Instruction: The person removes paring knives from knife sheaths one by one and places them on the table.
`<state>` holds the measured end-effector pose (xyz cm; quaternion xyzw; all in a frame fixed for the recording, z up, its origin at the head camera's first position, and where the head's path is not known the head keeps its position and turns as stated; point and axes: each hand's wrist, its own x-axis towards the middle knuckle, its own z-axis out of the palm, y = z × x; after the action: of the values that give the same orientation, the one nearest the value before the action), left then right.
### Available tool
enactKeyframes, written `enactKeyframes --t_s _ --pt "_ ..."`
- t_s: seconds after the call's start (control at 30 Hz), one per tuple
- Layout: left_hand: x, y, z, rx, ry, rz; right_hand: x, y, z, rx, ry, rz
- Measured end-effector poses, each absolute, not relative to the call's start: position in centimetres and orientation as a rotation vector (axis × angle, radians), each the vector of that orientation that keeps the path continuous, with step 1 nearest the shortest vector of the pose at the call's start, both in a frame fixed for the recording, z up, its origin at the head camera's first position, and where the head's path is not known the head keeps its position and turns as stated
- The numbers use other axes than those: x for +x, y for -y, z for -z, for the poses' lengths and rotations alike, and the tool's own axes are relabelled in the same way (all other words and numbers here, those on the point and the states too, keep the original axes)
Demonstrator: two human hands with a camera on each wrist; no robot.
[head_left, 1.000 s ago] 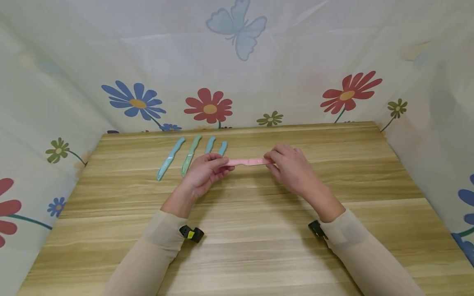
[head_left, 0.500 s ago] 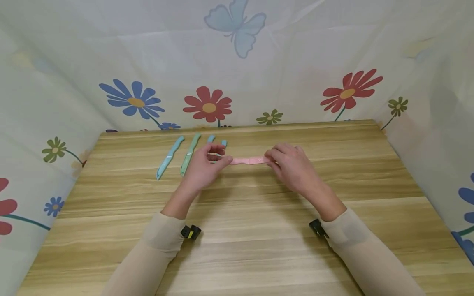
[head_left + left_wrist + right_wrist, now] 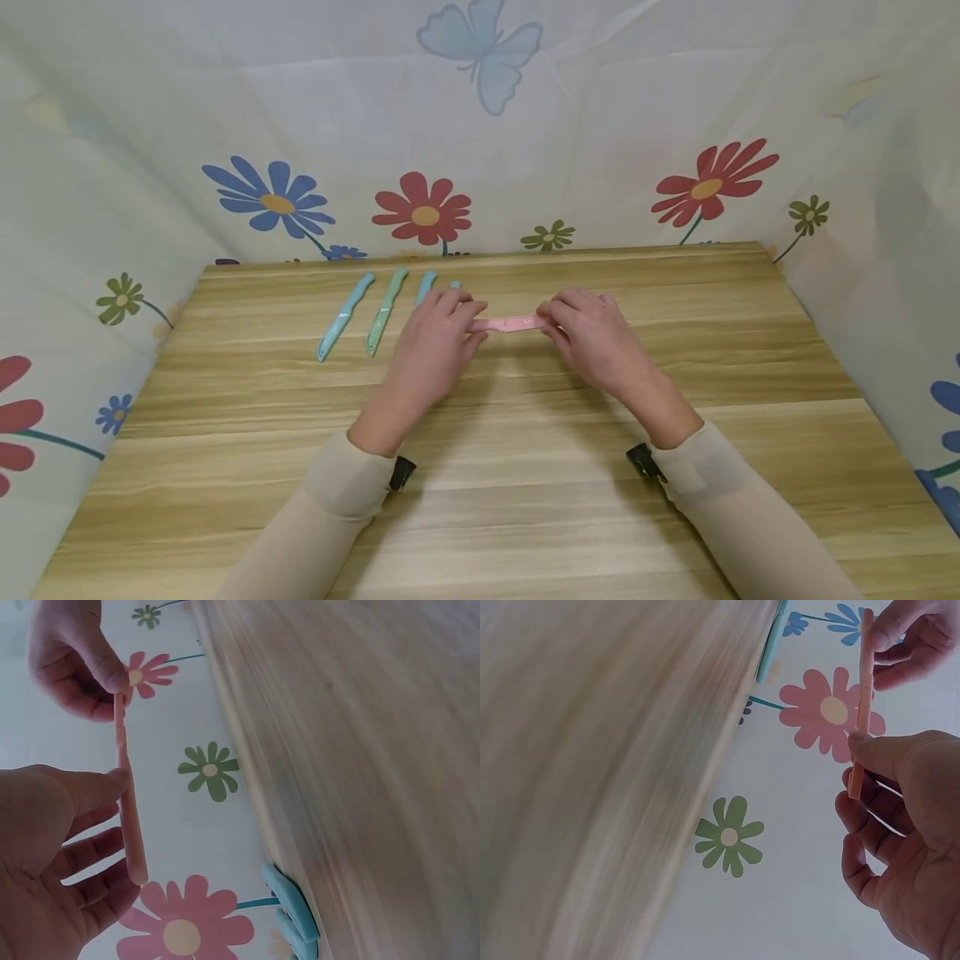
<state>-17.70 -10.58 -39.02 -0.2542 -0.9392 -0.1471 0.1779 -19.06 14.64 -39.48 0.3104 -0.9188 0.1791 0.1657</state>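
Note:
A pink knife [image 3: 517,323] in a pink sheath is held level above the table between both hands. My left hand [image 3: 435,346] pinches the handle, thumb against one side and fingers on the other, as the left wrist view shows along the knife [image 3: 131,817]. At the sheath's far end, my right hand [image 3: 596,342] pinches with thumb and fingertips. The blade lies hidden inside the sheath. Left of the hands lie a sheathed blue knife [image 3: 345,317] and a sheathed green knife [image 3: 387,312]. Two more blue handles [image 3: 426,285] stick out behind my left hand, which covers the rest.
The wooden table [image 3: 540,500] reaches to a curtain [image 3: 630,108] printed with flowers and a butterfly, which stands at the back and both sides. A small black camera [image 3: 643,461] sits on the right wrist.
My left hand has loosened its fingers, turned over and pinched the pink knife's handle again a little farther right. My right hand keeps its hold on the sheath, almost still.

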Motion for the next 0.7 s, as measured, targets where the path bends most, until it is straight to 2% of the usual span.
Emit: enactKeyframes --t_s 0.7 --pt "-17.50 9.75 39.30 -0.726 2.682 0.208 -18.86 -14.56 39.47 0.906 2.595 -0.499"
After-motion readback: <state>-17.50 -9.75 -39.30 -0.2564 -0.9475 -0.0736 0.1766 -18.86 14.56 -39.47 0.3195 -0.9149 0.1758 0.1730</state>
